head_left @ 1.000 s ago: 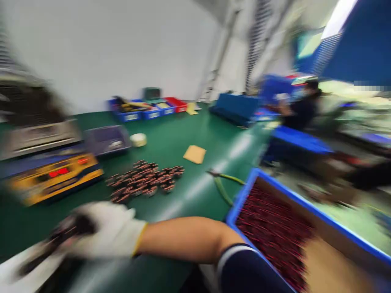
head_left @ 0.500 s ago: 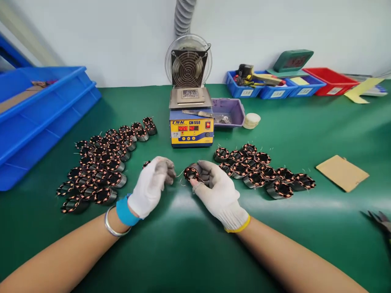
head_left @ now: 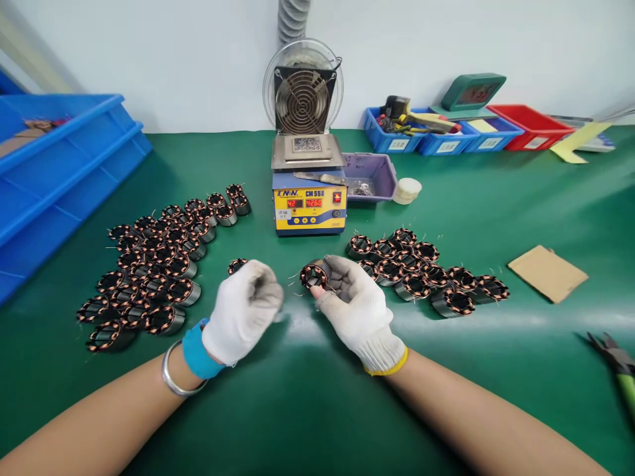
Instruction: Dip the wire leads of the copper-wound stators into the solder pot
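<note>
My right hand point(head_left: 350, 297), in a white glove with a yellow cuff, grips a round copper-wound coil core point(head_left: 313, 275) near the middle; thin wire ends stick out on its left. To its left is my gloved left hand point(head_left: 248, 307), raised with its fingers curled inward; whether anything is between them is hidden. A single core point(head_left: 237, 266) shows just behind my left hand. Several more cores stand in a group point(head_left: 159, 254) on the left and in another group point(head_left: 411, 264) on the right.
A yellow-blue heating unit point(head_left: 310, 210) with a fan point(head_left: 303, 102) stands at the back, beside a purple tray point(head_left: 370, 175). Blue bins point(head_left: 64, 165) are at left. Cardboard point(head_left: 548, 273) and pliers point(head_left: 615, 360) lie at right; small bins point(head_left: 397, 142) line the back.
My left hand has curled its fingers more and drawn slightly away from the held core. The core's wire ends now point differently. The view has shifted slightly.
</note>
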Action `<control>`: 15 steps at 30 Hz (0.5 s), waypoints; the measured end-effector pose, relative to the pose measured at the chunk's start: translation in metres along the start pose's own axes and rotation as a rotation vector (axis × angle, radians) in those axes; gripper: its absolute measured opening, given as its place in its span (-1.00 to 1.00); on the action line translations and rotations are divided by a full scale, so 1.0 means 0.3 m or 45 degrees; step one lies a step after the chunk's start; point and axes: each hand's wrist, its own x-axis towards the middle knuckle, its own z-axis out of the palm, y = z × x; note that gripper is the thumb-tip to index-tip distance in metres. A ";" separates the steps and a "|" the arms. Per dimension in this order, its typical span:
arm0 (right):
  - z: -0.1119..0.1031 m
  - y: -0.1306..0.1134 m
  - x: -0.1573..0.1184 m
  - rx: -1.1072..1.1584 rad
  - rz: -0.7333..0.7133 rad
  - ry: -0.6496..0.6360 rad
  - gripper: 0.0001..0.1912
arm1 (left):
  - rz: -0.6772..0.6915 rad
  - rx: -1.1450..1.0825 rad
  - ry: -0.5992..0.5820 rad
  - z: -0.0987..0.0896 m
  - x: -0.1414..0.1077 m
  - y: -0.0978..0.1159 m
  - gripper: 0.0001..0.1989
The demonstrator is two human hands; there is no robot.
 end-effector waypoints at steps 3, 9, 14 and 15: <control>-0.003 0.000 0.000 0.010 0.014 0.003 -0.47 | -0.053 0.103 -0.246 0.031 0.001 0.002 -0.82; 0.000 0.000 -0.002 -0.003 0.046 0.033 -0.47 | 0.261 -0.133 0.175 0.015 -0.013 -0.007 -0.87; 0.005 -0.004 -0.002 0.025 0.040 0.042 -0.48 | -0.009 -0.161 0.116 0.014 0.005 -0.010 -0.69; 0.005 -0.003 -0.002 0.026 0.026 0.040 -0.48 | -0.050 -0.147 0.028 0.023 0.008 -0.010 -0.67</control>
